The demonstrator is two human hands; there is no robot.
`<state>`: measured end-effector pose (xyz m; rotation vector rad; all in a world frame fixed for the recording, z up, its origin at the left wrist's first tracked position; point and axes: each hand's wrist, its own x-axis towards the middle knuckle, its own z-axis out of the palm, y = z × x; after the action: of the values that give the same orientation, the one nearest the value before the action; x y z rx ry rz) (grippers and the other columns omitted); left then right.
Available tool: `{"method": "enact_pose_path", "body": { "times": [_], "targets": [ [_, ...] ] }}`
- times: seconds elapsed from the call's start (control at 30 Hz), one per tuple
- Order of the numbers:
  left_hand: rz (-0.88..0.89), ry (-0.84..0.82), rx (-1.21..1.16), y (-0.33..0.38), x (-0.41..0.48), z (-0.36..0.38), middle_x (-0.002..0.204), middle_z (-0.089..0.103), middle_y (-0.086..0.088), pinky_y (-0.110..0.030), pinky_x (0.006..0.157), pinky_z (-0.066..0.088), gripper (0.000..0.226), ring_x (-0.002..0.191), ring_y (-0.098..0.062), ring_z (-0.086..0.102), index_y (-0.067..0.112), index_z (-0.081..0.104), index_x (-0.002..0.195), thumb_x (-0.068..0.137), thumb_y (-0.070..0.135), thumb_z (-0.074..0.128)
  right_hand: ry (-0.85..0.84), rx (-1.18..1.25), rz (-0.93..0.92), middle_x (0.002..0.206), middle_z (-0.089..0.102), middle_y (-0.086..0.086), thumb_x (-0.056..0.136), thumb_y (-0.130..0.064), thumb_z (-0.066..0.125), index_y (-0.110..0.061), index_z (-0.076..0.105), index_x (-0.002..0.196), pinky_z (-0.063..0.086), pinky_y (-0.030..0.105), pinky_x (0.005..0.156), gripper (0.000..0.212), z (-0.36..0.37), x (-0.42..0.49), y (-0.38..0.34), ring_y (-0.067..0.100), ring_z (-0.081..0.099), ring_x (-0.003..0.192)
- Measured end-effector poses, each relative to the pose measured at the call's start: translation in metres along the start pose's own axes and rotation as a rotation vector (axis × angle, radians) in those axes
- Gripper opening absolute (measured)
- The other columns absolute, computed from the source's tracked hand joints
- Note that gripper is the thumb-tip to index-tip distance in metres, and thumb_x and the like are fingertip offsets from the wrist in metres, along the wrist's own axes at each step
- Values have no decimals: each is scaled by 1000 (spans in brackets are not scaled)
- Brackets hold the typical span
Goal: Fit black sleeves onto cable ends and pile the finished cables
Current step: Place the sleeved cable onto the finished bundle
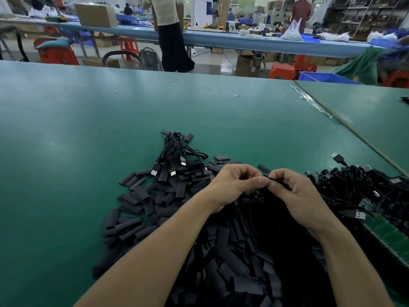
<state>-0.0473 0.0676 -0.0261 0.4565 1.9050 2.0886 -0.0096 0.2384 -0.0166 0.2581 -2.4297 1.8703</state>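
Over the sleeve heap (141, 196), the left hand (238, 185) and right hand (294, 191) both pinch a cable end (265, 176); feeding should run straight, unforced.

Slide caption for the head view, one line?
Left hand and right hand pinch a black part over the sleeve heap on a green table.

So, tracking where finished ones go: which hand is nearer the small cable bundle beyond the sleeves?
Left. The left hand is right of the small cable bundle, on its near side; the right hand is farther right, past the left hand.
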Motion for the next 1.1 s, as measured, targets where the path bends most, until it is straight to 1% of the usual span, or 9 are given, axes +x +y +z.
{"method": "enact_pose_path", "body": {
  "times": [0.27,0.33,0.4,0.53,0.7,0.8,0.93,1.03,1.1],
  "targets": [
    [-51,-101,-15,5,0,-1,67,64,13,-12,69,45,16,65,1,56,16,68,80,94,9,66,-85,128,-28,71,65,-9,82,-23,66,-9,62,86,46,11,59,15,-5,-3,-3,0,56,63],
    [-50,-92,-22,6,-1,1,68,65,13,-11,70,45,14,66,1,56,15,68,81,94,10,66,-46,137,-29,72,65,-8,87,-16,66,-12,62,85,47,12,60,5,-3,-2,-3,2,57,65],
    [-46,-61,-47,7,0,3,69,66,13,-11,69,46,13,67,2,58,14,67,83,95,11,65,12,126,-36,75,65,-6,92,-8,64,-14,62,84,49,14,64,10,0,-2,-1,4,58,69],
    [-50,-30,-120,10,0,4,67,65,15,-12,64,47,16,63,3,57,16,66,81,96,13,63,64,114,-42,76,64,-5,95,-6,61,-14,62,84,51,19,67,13,3,-1,-1,7,58,71],
    [35,199,-164,11,2,11,68,63,10,-22,64,51,18,65,-5,56,20,66,78,95,18,66,312,-7,-95,81,60,-3,97,-9,60,-19,57,87,48,25,75,15,8,3,-2,10,54,76],
    [129,259,-260,17,2,13,77,71,4,-25,69,56,15,75,-10,65,20,63,83,98,19,62,440,-109,-150,78,60,-7,97,-14,61,-25,55,85,45,18,70,17,10,2,-4,2,53,69],
    [218,282,-402,23,-2,20,83,74,-4,-32,74,60,10,76,-20,73,17,51,93,102,20,54,577,-191,-178,78,58,-10,98,-19,60,-30,52,84,42,11,64,20,12,1,-8,-3,52,65],
    [314,407,-523,40,-4,12,72,70,-3,-40,78,61,8,70,-22,71,16,51,96,104,17,49,697,-155,-112,80,56,-9,99,-22,59,-32,49,84,44,21,67,20,4,1,-8,2,51,66],
    [385,508,-473,56,-7,2,66,63,4,-39,73,61,9,62,-16,66,19,51,97,105,18,47,725,-169,-80,81,58,-10,98,-22,61,-32,49,84,45,25,70,21,3,-1,-7,2,54,69]
  ]
}}
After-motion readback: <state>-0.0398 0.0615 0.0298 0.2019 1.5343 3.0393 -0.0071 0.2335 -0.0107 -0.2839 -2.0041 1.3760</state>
